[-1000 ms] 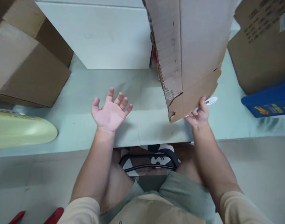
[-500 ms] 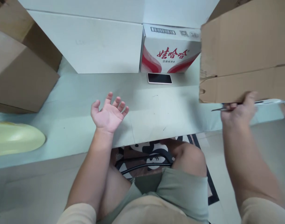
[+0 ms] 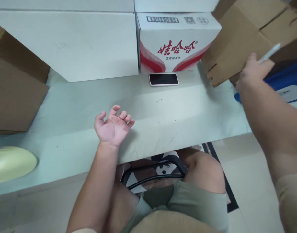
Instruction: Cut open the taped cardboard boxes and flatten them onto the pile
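My left hand (image 3: 114, 127) is palm up over the table, its fingers apart and slightly curled, with nothing in it. At the right, my right hand (image 3: 255, 69) is closed on a flattened brown cardboard box (image 3: 238, 38) near its lower edge. A thin white tool (image 3: 269, 53), like a pen or a knife, sticks out of the same hand; its other end is hidden. Between the hands and farther back, a phone (image 3: 164, 79) lies face up in front of a white and red carton (image 3: 177, 45).
Large white boxes (image 3: 70, 45) line the back of the table (image 3: 148, 129). Brown boxes (image 3: 14, 94) stand at the left, above a pale yellow rounded object (image 3: 12, 163). A blue packet (image 3: 286, 84) lies at the right, partly behind my right arm.
My right hand has moved farther back with the cardboard, which is now tilted, and the blue packet has come into view. The fingers of my left hand have curled a little. The view has shifted.
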`<state>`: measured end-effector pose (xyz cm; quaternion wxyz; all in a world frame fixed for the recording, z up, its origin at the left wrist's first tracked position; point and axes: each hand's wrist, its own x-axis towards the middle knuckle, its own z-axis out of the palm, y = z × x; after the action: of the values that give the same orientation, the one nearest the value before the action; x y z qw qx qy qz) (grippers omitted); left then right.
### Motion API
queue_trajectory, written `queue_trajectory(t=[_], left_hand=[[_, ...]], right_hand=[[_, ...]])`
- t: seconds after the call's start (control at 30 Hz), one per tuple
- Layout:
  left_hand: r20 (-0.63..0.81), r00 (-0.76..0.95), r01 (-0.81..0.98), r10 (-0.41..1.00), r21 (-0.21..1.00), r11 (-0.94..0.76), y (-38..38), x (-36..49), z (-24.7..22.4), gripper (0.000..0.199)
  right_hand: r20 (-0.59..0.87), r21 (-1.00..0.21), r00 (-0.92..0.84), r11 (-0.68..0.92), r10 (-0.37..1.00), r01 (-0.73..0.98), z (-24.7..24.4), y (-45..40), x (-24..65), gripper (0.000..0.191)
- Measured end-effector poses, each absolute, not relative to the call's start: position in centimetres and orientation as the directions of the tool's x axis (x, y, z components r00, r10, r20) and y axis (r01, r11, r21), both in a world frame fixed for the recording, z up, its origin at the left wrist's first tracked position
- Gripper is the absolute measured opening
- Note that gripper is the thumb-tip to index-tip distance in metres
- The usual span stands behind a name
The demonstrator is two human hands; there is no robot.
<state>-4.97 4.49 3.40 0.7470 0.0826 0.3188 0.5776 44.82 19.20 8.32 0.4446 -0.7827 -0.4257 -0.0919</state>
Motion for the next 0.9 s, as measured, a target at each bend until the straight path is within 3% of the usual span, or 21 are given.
queue_trajectory(t=[0.1,0.17,0.27,0.43,0.7,0.8,0.9], left_hand=[[-0.355,0.151,-0.79,0.923,0.518,0.329,4.6,-4.9,3.1,0.046],[-0.34,0.153,-0.789,0.928,0.523,0.322,4.7,-5.0,3.0,0.045],[-0.321,0.155,-0.798,0.934,0.517,0.31,4.7,-5.2,3.2,0.045],[-0.277,0.188,-0.81,0.942,0.499,0.309,4.3,-5.4,3.9,0.042],[-0.185,0.145,-0.878,0.972,0.429,0.212,2.4,-7.9,5.6,0.04],[-0.174,0.084,-0.903,0.981,0.403,0.148,1.7,-9.9,6.5,0.043],[-0.184,-0.038,-0.91,0.982,0.413,0.042,1.3,-11.9,7.1,0.047]], right_hand=[[0.192,-0.842,0.806,-0.328,0.56,0.428,10.8,21.1,42.6,0.029],[0.073,-0.883,0.824,-0.348,0.562,0.315,11.8,21.0,41.3,0.025],[0.011,-0.891,0.818,-0.365,0.575,0.269,12.2,19.2,39.7,0.02],[-0.011,-0.864,0.783,-0.4,0.622,0.306,12.9,15.1,37.7,0.014],[-0.144,-0.74,0.551,-0.459,0.822,0.491,18.0,12.6,30.0,0.03],[-0.144,-0.72,0.366,-0.351,0.919,0.599,18.4,12.7,24.3,0.022],[-0.084,-0.707,0.117,-0.142,0.99,0.693,17.5,13.0,16.9,0.008]])
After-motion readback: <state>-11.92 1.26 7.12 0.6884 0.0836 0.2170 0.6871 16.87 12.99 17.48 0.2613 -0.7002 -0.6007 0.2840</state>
